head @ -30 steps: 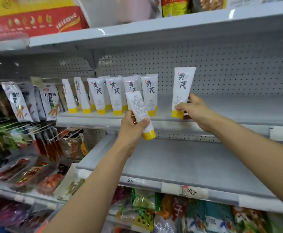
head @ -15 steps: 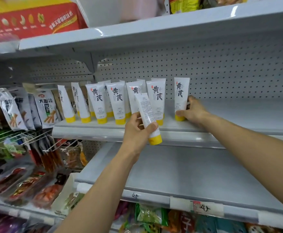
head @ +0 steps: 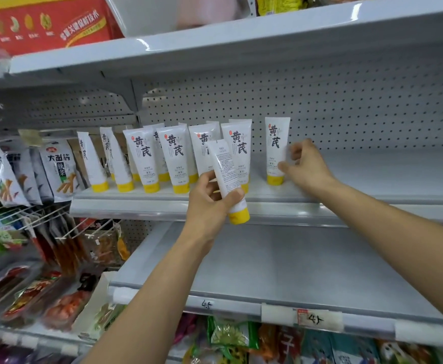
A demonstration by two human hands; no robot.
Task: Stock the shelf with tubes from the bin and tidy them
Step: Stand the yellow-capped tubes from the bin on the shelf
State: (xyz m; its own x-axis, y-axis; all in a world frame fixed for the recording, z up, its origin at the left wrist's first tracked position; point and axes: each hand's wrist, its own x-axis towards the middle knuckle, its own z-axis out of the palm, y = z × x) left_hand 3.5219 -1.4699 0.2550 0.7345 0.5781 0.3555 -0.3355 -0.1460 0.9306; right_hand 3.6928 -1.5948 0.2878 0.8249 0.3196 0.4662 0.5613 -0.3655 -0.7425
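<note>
1. Standing cap-down on the shelf, a row of white tubes with yellow caps is already set out, with some ranked behind others. The tubes at the left end are seen to lean.
2. An end tube is stood upright just to the right of that row, with a small gap between them.
3. A held tube is carried in front of the row. It is tilted, cap lowest, with its printed back turned outward, and it is not yet placed.
4. The stocking is judged partly done, since room is left on the shelf beyond the end tube. The bin is not in view, so the number left cannot be told. Straightening of the leaning tubes is judged outstanding.
5. The left hand is wrapped round the lower body of the held tube, with the forearm raised from below.
6. The right hand is reached in from the right. Its thumb tip is at the end tube's lower edge and its fingers are curled beside it. Because of blur, it cannot be told whether the tube is pinched or let go.
7. Snack packets are hung to the left, and a lower shelf is seen beneath.
</note>
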